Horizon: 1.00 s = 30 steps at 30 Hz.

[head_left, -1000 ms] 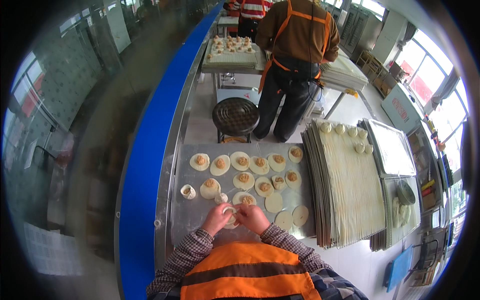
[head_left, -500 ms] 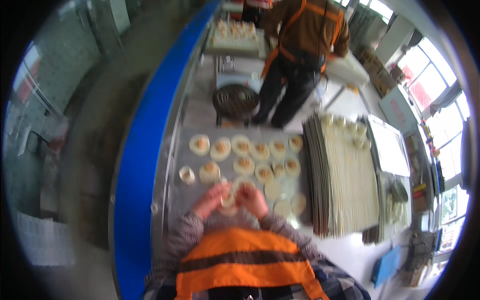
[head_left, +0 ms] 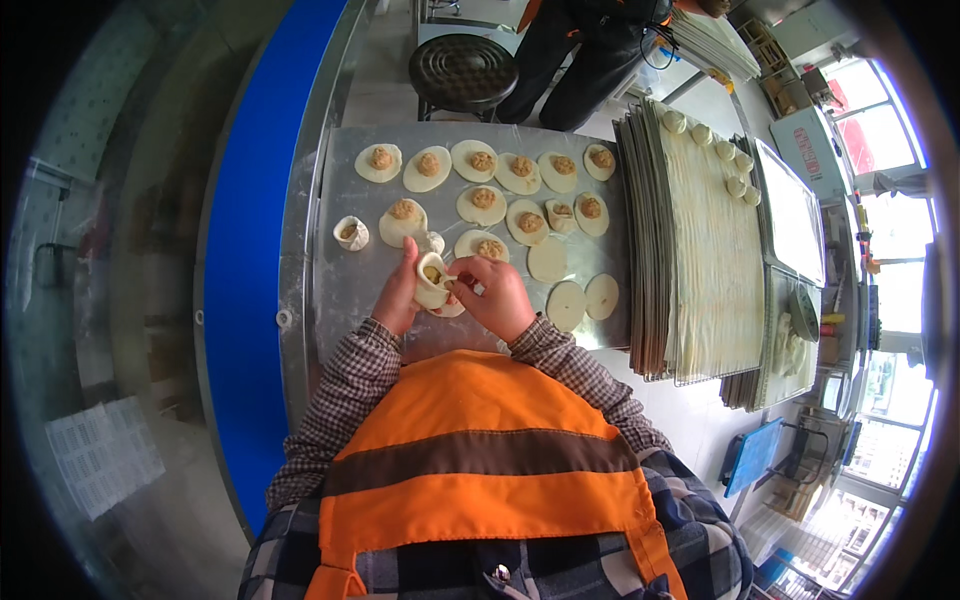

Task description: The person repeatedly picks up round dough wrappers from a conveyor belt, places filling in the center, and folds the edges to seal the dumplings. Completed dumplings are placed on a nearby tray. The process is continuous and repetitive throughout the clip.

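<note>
A partly gathered bun (head_left: 431, 290) of pale dough, its filling showing through the top opening, is held over the metal table (head_left: 350, 300). My left hand (head_left: 400, 290) cups it from the left side. On its right rim, my right hand (head_left: 497, 294) pinches the dough between thumb and fingers. Just beyond the hands lie dough rounds topped with filling, among them one round (head_left: 403, 222) and another round (head_left: 484, 246). A half-closed bun (head_left: 350, 234) stands at the table's left. Plain dough rounds (head_left: 566, 305) lie to the right of my right hand.
Stacked trays (head_left: 710, 250) with several finished buns (head_left: 726, 150) at the far end stand along the right. A blue strip (head_left: 245, 250) borders the left side. A round dark stool (head_left: 463, 72) and a co-worker's legs (head_left: 575, 60) are beyond the table.
The view has tipped lower, so the table and trays appear higher in the picture and the co-worker's upper body has left it. Both hands still work on the bun.
</note>
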Motion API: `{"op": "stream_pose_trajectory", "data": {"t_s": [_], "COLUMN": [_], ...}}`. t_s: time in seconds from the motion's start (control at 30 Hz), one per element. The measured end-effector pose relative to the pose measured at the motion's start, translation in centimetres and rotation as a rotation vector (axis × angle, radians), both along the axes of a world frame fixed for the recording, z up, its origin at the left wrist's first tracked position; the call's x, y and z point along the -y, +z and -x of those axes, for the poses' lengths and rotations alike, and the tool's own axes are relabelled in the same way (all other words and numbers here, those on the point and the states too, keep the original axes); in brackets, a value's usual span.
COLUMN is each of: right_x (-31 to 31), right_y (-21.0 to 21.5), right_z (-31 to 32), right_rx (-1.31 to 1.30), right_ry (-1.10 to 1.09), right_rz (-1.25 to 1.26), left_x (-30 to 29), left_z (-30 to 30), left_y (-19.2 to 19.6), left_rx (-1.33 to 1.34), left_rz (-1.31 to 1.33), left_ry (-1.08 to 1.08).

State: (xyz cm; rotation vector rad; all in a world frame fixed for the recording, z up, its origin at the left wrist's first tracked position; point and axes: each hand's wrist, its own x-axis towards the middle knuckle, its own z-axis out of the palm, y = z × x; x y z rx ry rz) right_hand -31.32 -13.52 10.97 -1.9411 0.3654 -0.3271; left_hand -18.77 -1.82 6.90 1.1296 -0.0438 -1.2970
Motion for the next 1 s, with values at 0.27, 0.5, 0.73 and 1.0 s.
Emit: {"op": "stream_pose_trajectory", "data": {"t_s": [0.27,0.5,0.73,1.0], "right_x": [0.6,-0.1,0.2,0.5], "right_y": [-0.5,-0.1,0.0,0.1], "right_z": [0.6,0.4,1.0,1.1], "right_rx": [-0.124,0.006,0.116,0.115], "right_ry": [-0.042,-0.152,-0.086,-0.070], "right_rz": [-0.161,-0.579,0.018,-0.020], "left_x": [-0.6,-0.3,-0.4,-0.2], "left_z": [0.7,1.2,1.7,1.5], "left_y": [1.4,1.7,1.8,1.9], "left_rx": [0.223,0.064,0.334,0.556], "left_rz": [0.065,0.041,-0.014,0.117], "left_ry": [-0.084,-0.012,0.003,-0.024]}}
